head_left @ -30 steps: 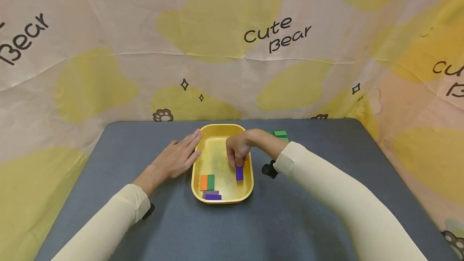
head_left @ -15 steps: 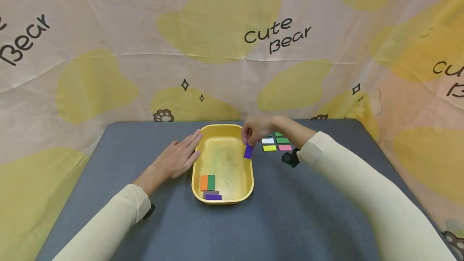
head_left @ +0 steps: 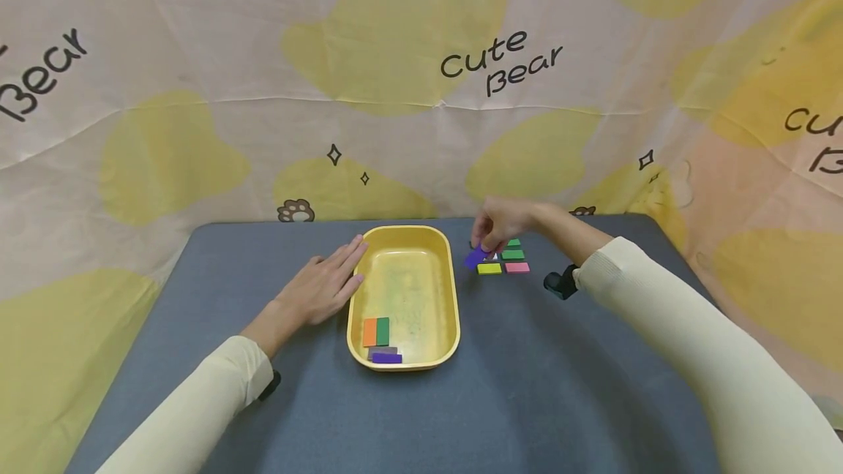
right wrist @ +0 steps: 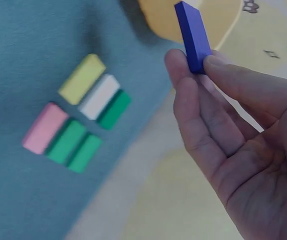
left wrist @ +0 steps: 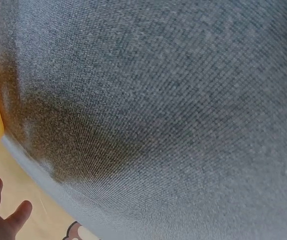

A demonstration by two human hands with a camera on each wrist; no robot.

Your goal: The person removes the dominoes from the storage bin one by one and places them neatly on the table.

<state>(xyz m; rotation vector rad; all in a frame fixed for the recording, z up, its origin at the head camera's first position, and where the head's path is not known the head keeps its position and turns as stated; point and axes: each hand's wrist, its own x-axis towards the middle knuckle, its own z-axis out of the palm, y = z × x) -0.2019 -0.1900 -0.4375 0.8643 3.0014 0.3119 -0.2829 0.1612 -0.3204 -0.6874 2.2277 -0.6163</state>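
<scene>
My right hand (head_left: 502, 225) pinches a purple rectangular block (right wrist: 193, 37) between thumb and fingertips, above the table just right of the yellow tray (head_left: 454, 298). Below and beside it lie loose blocks in two columns: a yellow block (right wrist: 82, 79), a white block (right wrist: 99, 96), a pink block (right wrist: 46, 127) and several green ones. With fingers straight, my left hand (head_left: 316, 284) rests against the tray's left rim. Inside the tray, at its near left corner, are an orange block (head_left: 370, 332), a green block (head_left: 383, 331), a greyish block (head_left: 382, 351) and a purple block (head_left: 387, 358).
The grey table (head_left: 408, 423) ends at a patterned cloth backdrop (head_left: 395, 130) directly behind the tray and blocks. A dark wrist camera (head_left: 561, 282) sits under the right cuff.
My right hand has lifted the purple block from the tray's right side and carried it right, over the rim, to the loose blocks. The left hand has stayed in place.
</scene>
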